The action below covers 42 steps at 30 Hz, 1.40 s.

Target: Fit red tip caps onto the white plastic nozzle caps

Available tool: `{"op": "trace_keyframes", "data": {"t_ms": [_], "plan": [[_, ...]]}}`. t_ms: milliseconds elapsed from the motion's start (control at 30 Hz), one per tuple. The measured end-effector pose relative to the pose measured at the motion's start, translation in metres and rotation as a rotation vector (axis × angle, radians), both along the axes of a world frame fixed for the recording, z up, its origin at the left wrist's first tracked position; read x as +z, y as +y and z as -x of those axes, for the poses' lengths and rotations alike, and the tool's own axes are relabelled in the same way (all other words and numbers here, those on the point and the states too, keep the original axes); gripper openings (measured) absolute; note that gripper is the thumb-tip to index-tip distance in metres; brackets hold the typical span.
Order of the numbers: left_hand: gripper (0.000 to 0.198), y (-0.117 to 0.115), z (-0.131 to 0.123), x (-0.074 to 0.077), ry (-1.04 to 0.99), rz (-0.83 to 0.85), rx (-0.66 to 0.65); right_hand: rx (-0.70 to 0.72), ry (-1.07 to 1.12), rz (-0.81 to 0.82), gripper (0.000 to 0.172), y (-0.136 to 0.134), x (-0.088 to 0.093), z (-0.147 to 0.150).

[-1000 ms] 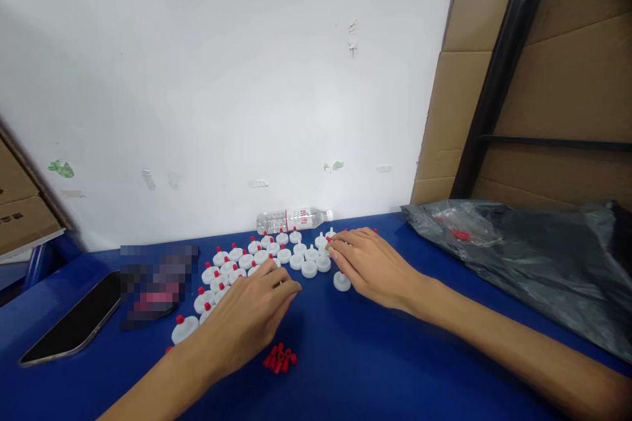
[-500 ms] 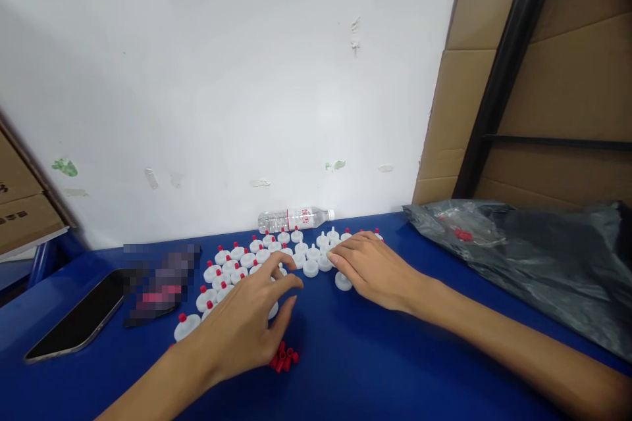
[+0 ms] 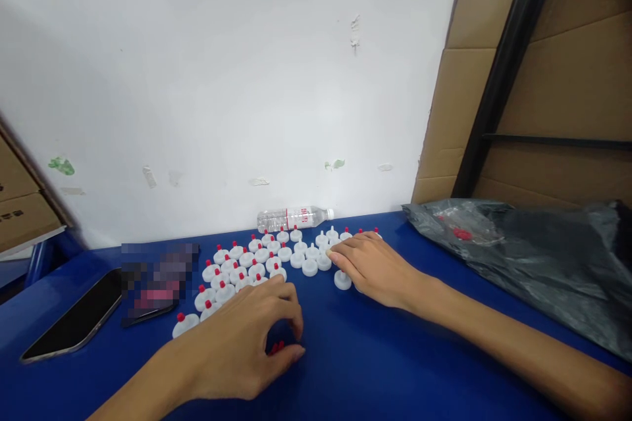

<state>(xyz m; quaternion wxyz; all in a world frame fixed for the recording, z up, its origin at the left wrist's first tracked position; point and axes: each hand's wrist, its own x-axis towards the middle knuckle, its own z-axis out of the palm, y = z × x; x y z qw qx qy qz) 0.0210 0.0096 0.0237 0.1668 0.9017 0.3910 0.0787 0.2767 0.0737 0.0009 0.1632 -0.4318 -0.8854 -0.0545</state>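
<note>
My left hand (image 3: 247,335) curls over a small pile of red tip caps (image 3: 276,346), its thumb and fingers apart and nothing visible between them. The hand hides most of the pile. To the right, my right hand (image 3: 372,264) bends downward among white nozzle lids, fingers together and thumb close by; what lies under the fingertips is hidden. A white lid (image 3: 342,280) sits just below its thumb. Several bare-nozzled white lids (image 3: 310,268) stand beside it. Left of them, many white lids (image 3: 225,291) wear red tips.
A clear plastic bottle (image 3: 296,218) lies along the wall behind the lids. At left are a phone (image 3: 74,319) and a blurred dark packet (image 3: 162,286). A grey plastic bag (image 3: 533,256) with a clear bag of red pieces (image 3: 463,234) covers the right side.
My left hand has lowered toward me, its fingers curling down over the red caps and uncovering more white lids behind. The right hand has stayed almost still.
</note>
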Motion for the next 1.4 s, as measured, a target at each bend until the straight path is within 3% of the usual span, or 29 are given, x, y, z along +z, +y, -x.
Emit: {"op": "trace_keyframes", "data": {"t_ms": [133,233,567,733,867,1033,1133,1267,1400], "plan": [[0.006,-0.003,0.0,0.004,0.016,0.069,0.039,0.012,0.026,-0.028,0.045,0.001,-0.002,-0.001],[0.008,-0.005,0.0,0.003,0.02,0.097,0.064,0.102,0.035,-0.036,0.043,0.0,-0.004,-0.002],[0.011,-0.001,-0.001,-0.001,0.009,0.094,0.022,0.172,-0.013,0.117,0.054,0.001,-0.014,-0.003],[0.009,0.003,-0.001,-0.004,-0.083,0.03,0.016,0.174,0.104,-0.103,0.042,0.002,-0.004,-0.004],[0.012,0.01,-0.003,-0.01,-0.208,-0.093,0.114,0.131,0.235,-0.296,0.029,-0.006,0.005,-0.001],[0.014,0.019,-0.004,-0.021,-0.374,-0.202,0.198,0.337,0.191,-0.335,0.016,-0.017,-0.003,0.008],[0.016,0.02,-0.004,-0.024,-0.439,-0.24,0.241,0.417,0.173,-0.309,0.022,-0.022,-0.007,0.013],[0.019,0.017,-0.007,-0.022,-0.501,-0.262,0.251,0.411,0.242,-0.256,0.038,-0.026,-0.007,0.015],[0.018,0.013,-0.01,-0.018,-0.522,-0.243,0.224,0.402,0.247,-0.216,0.035,-0.027,-0.007,0.014]]}}
